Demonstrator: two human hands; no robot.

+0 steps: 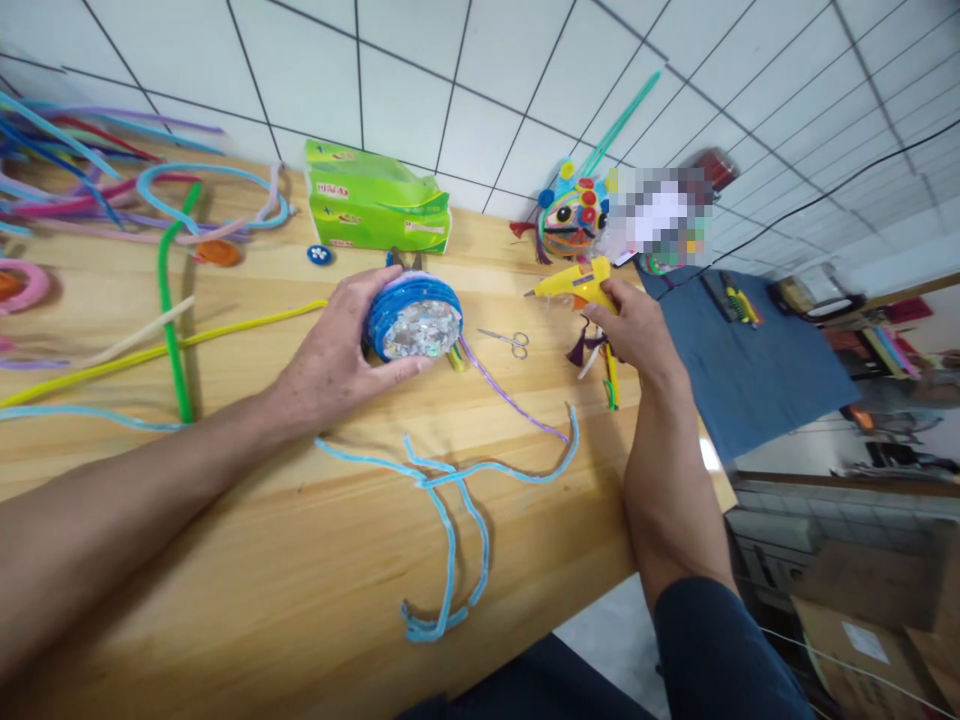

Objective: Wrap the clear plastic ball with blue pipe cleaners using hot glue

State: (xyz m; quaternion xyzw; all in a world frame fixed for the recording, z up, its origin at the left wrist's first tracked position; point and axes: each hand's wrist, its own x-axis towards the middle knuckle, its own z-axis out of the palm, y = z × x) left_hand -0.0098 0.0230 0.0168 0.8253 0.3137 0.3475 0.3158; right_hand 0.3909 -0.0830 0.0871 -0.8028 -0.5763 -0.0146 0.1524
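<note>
My left hand [356, 335] grips a round object wrapped in blue cord [416, 298], tilted so its silvery, crinkled end faces me. A thin purple strand [510, 390] trails from it to the right. In my right hand [634, 325] is a yellow hot glue gun [574, 285], its nozzle pointing left toward the wrapped object but apart from it. Between the two lies a small pair of scissors [514, 342] on the wooden table [285, 560]. Nearer to me, light blue pipe cleaners [450, 480] lie bent and joined together.
Colourful pipe cleaners [172, 300] spread over the left side. A green tissue pack [375, 205] stands against the tiled wall, with a blue button [319, 255] beside it. A decorated craft figure [574, 220] sits at the back right. A black cable [810, 208] runs along the right.
</note>
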